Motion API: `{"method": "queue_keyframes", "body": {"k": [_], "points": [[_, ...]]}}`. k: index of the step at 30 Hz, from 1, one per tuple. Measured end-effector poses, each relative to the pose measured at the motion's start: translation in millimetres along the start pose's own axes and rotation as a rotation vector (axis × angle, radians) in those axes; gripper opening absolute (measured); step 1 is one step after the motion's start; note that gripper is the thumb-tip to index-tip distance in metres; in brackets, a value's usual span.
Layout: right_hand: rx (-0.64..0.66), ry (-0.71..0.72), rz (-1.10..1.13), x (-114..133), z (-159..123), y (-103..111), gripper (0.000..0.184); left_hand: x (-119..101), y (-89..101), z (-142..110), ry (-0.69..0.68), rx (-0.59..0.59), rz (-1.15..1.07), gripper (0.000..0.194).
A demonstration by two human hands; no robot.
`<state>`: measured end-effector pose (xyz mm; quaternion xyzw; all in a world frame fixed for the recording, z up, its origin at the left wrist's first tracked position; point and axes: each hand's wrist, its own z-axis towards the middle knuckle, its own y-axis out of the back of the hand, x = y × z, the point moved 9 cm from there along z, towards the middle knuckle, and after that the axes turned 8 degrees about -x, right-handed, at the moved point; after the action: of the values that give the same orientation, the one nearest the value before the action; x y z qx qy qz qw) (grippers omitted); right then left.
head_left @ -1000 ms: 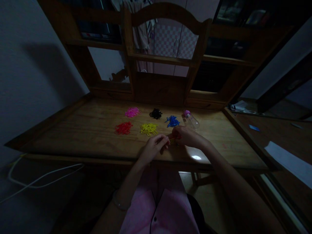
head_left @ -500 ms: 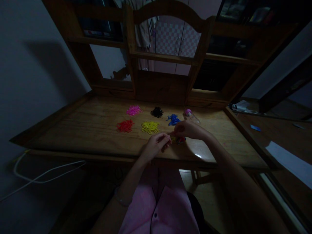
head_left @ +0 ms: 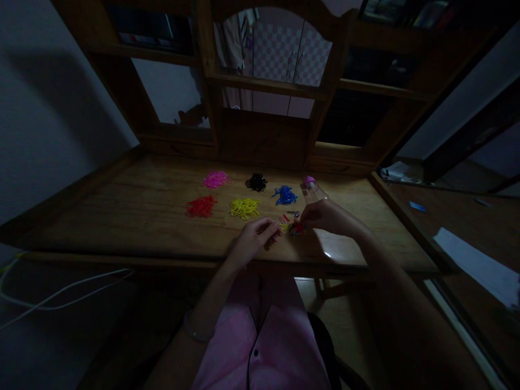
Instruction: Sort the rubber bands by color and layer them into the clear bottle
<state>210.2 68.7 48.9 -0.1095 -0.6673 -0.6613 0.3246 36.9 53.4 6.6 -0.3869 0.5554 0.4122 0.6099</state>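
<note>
Beside a small mixed pile of red, blue and dark slim plastic-looking pieces, my right hand pinches with its fingertips at the pile's upper edge. What it holds is too small to make out. My left hand is just left of it, thumb and fingers pressed together; anything between them is hidden. A few yellow pieces and red pieces lie between the hands. Beyond are sorted piles: yellow, blue, black, red and pink.
A clear bottle with a pink cap lies behind my right hand. The wooden desk has a shelf unit along its back. A lower surface at right holds white paper. A white cable hangs at left.
My right hand has shifted slightly right, away from my left hand, uncovering the small red and yellow pieces between them. The view has tilted a little downward and right.
</note>
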Motion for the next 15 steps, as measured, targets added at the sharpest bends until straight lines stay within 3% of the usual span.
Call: {"method": "queue_keyframes", "body": {"k": [7, 15], "points": [[0.053, -0.013, -0.003, 4.8, -0.6, -12.2, 0.021, 3.7, 0.0, 0.4, -0.001, 0.005, 0.008, 0.037], [0.062, 0.010, -0.183, 15.6, 6.2, -15.9, 0.019, 6.3, -0.5, 0.8, 0.005, -0.006, -0.008, 0.038]]}}
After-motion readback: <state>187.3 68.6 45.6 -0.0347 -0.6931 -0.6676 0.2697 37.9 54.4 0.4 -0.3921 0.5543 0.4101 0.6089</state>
